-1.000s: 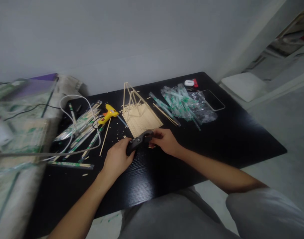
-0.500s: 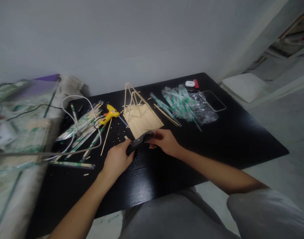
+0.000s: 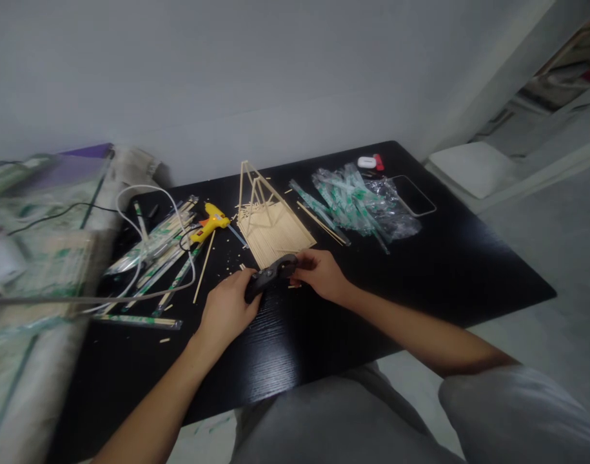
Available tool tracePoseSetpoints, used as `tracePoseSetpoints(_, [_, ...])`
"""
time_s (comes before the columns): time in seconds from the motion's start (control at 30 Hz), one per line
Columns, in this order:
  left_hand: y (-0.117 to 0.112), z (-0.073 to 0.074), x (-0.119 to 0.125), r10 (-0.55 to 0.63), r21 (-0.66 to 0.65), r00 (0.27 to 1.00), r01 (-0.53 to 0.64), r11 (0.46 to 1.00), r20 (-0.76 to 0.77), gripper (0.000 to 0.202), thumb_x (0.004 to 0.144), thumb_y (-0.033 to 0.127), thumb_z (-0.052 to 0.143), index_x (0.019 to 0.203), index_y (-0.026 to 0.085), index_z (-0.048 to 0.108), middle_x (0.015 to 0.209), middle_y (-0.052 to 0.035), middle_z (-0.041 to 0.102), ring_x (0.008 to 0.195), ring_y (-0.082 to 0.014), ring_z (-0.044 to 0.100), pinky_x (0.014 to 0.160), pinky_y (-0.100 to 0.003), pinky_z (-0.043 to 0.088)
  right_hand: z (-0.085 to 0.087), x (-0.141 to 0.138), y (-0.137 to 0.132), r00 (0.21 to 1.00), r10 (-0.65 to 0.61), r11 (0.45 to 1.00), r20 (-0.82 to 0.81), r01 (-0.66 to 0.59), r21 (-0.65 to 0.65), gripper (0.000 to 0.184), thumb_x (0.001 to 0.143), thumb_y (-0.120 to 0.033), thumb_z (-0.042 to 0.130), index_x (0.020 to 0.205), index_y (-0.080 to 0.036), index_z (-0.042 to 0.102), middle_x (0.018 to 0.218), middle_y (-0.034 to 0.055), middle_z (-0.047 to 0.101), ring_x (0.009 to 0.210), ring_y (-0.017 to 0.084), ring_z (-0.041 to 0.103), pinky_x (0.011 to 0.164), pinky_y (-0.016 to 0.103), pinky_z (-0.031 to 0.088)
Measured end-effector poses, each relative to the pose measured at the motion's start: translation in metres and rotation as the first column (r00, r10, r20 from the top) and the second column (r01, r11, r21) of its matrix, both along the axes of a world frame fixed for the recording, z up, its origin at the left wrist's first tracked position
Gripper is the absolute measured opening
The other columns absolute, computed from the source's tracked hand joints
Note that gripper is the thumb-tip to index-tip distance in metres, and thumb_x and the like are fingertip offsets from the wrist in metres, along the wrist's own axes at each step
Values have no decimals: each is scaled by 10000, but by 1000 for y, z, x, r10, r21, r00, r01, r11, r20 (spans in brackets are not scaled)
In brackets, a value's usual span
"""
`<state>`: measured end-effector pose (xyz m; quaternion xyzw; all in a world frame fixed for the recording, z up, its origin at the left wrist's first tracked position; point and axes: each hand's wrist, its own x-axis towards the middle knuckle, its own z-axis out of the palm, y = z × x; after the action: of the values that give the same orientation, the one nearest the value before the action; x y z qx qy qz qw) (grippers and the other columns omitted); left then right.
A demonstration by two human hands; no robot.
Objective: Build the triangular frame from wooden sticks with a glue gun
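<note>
My left hand is wrapped around the handles of black hand shears, whose curved head points right. At that head, the fingers of my right hand are closed in a pinch; whatever is between them is hidden. Just beyond the shears lies a flat panel of pale wooden sticks. A triangular stick frame rises from the panel's back left part. Left of the panel, a yellow glue gun rests on its side with a glue stick at one end.
Wrapped chopsticks and a white cable spread over the left of the black table. Crumpled plastic wrappers, a phone and a white earbud case lie at the back right. Small offcuts dot the tabletop.
The view has shifted very slightly, so the table items sit a little further left. Both hands keep nearly the same place at the shears, and the shears' head looks slightly more open.
</note>
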<state>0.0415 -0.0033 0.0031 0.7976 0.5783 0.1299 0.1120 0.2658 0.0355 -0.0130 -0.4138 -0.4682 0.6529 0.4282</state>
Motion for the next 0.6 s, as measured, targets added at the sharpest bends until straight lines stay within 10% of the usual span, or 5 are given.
tracePoseSetpoints(0.6, [0,5,3,17,-63,999,-19,998,-29,105,901,225,556,1002,208,582,907,-60,704,840,-251,699,709,-327,495,3,1,1,999,40,999,22,-41,27,350,624,-409,888,737,-167,661,575,-28,649,501,126,601,536,266,533])
